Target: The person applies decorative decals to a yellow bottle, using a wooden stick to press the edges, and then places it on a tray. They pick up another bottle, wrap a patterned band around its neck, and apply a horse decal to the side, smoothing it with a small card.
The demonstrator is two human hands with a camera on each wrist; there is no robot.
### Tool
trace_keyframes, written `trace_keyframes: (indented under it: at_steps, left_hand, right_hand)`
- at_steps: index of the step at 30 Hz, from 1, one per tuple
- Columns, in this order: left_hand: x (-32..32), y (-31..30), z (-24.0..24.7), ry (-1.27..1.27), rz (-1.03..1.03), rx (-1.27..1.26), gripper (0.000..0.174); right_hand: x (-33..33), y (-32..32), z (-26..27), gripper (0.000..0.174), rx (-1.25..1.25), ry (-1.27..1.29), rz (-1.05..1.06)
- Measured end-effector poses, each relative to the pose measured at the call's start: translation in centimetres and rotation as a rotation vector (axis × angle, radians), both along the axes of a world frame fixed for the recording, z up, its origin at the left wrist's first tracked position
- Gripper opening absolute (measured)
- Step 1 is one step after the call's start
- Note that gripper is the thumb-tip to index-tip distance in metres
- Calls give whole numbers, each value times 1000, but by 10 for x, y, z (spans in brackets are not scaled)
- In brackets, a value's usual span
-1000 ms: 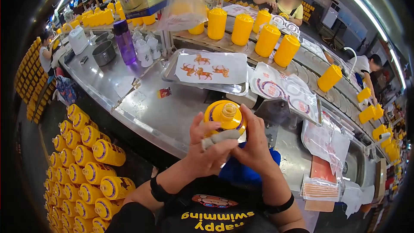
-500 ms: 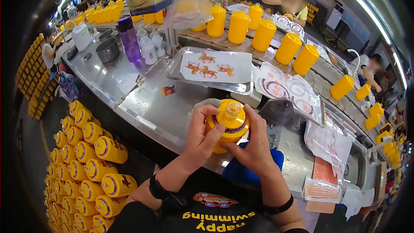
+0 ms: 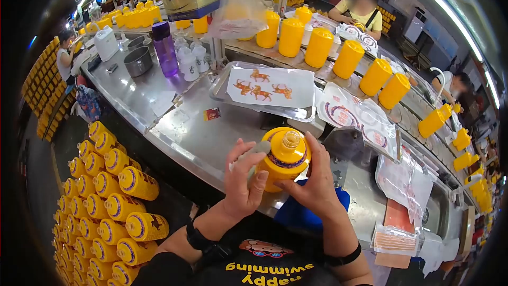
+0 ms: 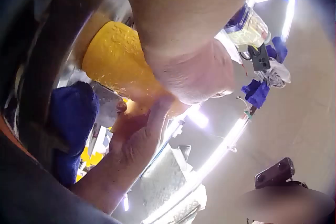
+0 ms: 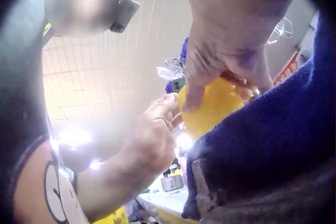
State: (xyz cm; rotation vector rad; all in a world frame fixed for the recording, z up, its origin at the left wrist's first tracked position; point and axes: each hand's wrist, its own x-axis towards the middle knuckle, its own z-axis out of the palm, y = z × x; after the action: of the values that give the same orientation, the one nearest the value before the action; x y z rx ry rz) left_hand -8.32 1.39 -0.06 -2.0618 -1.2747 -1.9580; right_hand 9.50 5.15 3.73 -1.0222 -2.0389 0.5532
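A yellow bottle (image 3: 282, 172) with a bare glass neck and a dark patterned band around its shoulder stands upright before the person, over the bench edge. The right hand (image 3: 316, 180) grips its right side, thumb across the lower front; the right wrist view shows fingers around the yellow wall (image 5: 210, 109). At the bottle's left is the left hand (image 3: 243, 177), fingers bent, with a grey finger-long piece (image 3: 257, 152) between them, its tip right at the bottle's shoulder. In the left wrist view, the left hand (image 4: 191, 74) hides part of the bottle (image 4: 115, 56).
A blue cloth (image 3: 317, 206) lies below the right hand. Trays with a horse-print sheet (image 3: 270, 87) and a band-print sheet (image 3: 354, 114) stand beyond. Several finished bottles (image 3: 138, 182) are stacked lower left. Yellow bottles (image 3: 320, 47) line the conveyor, and a purple flask (image 3: 166, 55) stands left.
The left hand, with the grey piece, has gone from the bottle's front, around its left side, and now sits slightly off to the left. The right hand keeps holding the bottle.
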Motion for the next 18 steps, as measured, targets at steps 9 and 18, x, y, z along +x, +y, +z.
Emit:
trace_keyframes:
  at_steps: [9,18]
  left_hand:
    - [-5,3,7,-2,6,5,25]
    - [2,-3,18,519,49,179,26]
  right_hand:
    - [2,2,-6,101,-6,14,11]
    - [0,4,-19,96,-28,146,17]
